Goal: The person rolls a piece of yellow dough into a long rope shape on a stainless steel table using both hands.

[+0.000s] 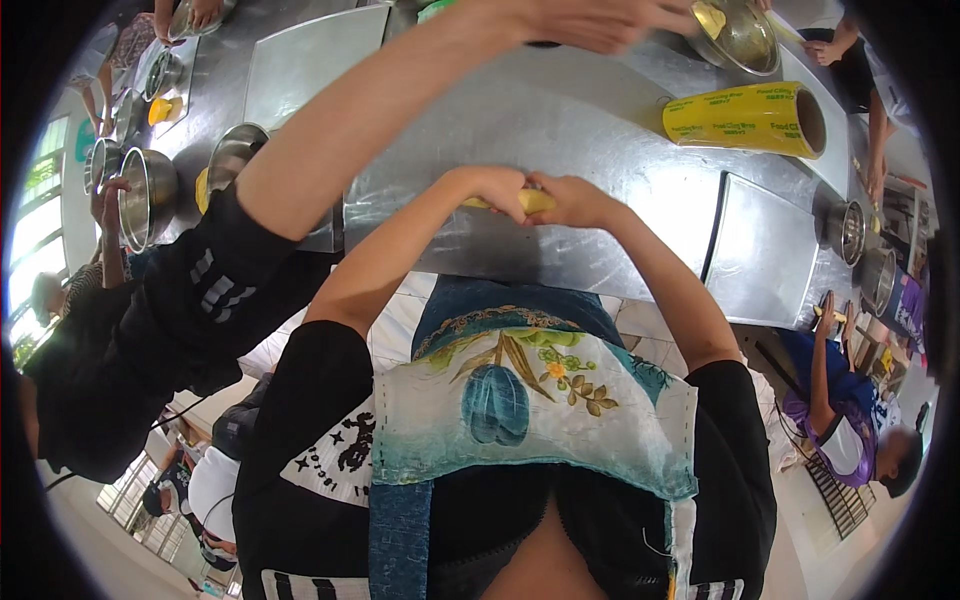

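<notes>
A piece of yellow dough is held just above the metal worktable, in front of my apron. My left hand grips its left part, and a bit of dough shows below the wrist. Around the right end close the fingers of my right hand. Both hands meet over the dough, so its full shape is hidden.
A co-worker's bare arm reaches across from the left, its hand blurred near a steel bowl holding dough. A yellow roll of cling wrap lies to the right. Steel bowls stand at left; a metal sheet lies at right.
</notes>
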### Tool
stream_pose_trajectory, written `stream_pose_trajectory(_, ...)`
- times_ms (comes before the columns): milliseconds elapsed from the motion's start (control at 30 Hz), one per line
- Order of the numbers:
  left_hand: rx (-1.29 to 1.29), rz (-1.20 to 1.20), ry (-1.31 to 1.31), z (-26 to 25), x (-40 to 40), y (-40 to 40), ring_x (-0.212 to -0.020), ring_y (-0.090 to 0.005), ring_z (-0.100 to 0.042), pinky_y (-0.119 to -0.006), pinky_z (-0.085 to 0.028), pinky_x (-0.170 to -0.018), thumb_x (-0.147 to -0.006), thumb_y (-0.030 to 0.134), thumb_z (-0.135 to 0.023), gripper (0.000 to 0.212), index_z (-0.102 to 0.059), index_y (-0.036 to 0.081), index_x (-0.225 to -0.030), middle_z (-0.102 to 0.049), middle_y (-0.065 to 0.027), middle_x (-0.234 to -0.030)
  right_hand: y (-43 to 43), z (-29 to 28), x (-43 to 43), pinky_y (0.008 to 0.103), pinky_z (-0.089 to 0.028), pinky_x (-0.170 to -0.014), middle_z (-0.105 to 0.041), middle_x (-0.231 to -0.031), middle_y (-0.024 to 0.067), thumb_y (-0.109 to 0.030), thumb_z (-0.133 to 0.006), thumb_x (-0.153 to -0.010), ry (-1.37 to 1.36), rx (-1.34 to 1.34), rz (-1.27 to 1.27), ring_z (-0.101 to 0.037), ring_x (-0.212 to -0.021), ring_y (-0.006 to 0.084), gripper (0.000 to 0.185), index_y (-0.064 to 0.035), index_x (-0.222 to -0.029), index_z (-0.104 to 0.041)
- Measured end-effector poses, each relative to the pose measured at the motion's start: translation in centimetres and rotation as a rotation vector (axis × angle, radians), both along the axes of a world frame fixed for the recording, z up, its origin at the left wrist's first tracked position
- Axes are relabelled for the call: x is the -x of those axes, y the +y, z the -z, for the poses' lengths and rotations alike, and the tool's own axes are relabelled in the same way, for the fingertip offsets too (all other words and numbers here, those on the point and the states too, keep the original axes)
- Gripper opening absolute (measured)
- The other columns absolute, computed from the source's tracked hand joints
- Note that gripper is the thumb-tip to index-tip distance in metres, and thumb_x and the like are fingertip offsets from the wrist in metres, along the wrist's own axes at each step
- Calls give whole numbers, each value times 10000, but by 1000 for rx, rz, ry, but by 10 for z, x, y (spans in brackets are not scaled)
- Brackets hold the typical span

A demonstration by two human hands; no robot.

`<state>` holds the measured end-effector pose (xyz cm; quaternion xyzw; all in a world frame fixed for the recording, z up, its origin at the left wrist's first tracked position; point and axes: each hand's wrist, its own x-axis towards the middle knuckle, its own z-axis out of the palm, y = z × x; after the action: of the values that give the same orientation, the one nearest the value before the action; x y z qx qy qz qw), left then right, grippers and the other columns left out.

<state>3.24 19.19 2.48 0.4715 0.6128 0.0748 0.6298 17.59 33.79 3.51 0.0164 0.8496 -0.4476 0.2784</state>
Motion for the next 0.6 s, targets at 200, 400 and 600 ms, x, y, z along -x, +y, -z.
stream_pose_trajectory(200,298,-205,-396,3,-2,-25,-511,-80,-460,-273,-380,-487,-834,328,-759,312,-629,59,-924,-502,35,-638,43,-10,-10,234,-356,-535,-477,-679,-48,-541,-685,-889,-484,285,-32,-424,-579,79,429,-115,-927,-654)
stream_pose_trajectory(400,401,-222,-623,-14,-5,-24,-510,-67,-443,-257,-367,-480,-851,319,-754,304,-623,60,-944,-485,43,-639,64,-34,-27,222,-256,-466,-374,-571,-95,-635,-677,-854,-681,493,-25,-325,-495,40,493,-148,-838,-604)
stream_pose_trajectory(600,264,-190,-397,-17,-20,-5,-508,-55,-427,-241,-355,-472,-868,309,-750,297,-617,62,-964,-469,51,-640,68,-42,-32,221,-275,-454,-382,-579,-95,-640,-685,-845,-707,535,-28,-342,-488,39,505,-141,-871,-612)
